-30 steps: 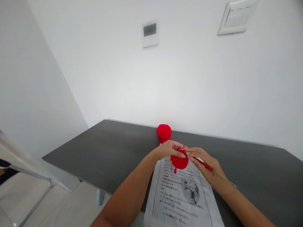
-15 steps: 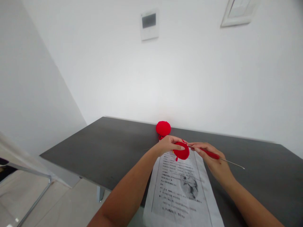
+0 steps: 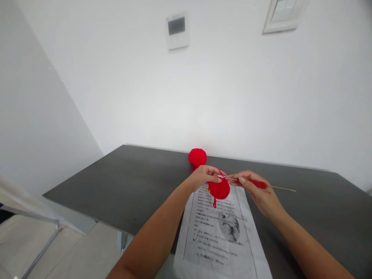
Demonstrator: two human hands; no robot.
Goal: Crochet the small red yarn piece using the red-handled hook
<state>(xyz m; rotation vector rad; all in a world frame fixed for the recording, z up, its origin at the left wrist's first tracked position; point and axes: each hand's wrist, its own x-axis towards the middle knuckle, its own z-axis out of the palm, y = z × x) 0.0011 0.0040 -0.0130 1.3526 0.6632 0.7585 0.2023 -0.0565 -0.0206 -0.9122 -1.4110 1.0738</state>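
Note:
My left hand (image 3: 203, 176) pinches the top edge of a round red crochet piece (image 3: 219, 190), which hangs above the table with a short yarn tail below it. My right hand (image 3: 255, 192) is closed on a crochet hook with a red handle (image 3: 255, 183); its metal tip reaches the piece's top edge and a thin metal shaft sticks out to the right. A red yarn ball (image 3: 197, 157) sits on the table just behind my left hand, and a strand of red yarn runs over my left fingers.
A printed sheet with text and a picture (image 3: 221, 236) lies on the dark grey table (image 3: 122, 186), overhanging its near edge. White walls stand close behind and to the left. A wall panel (image 3: 177, 31) and a switch plate (image 3: 283, 15) hang above.
Both hands rose slightly with the crochet piece. The hook swung from pointing down-right to nearly level, with its tip staying at the piece's edge.

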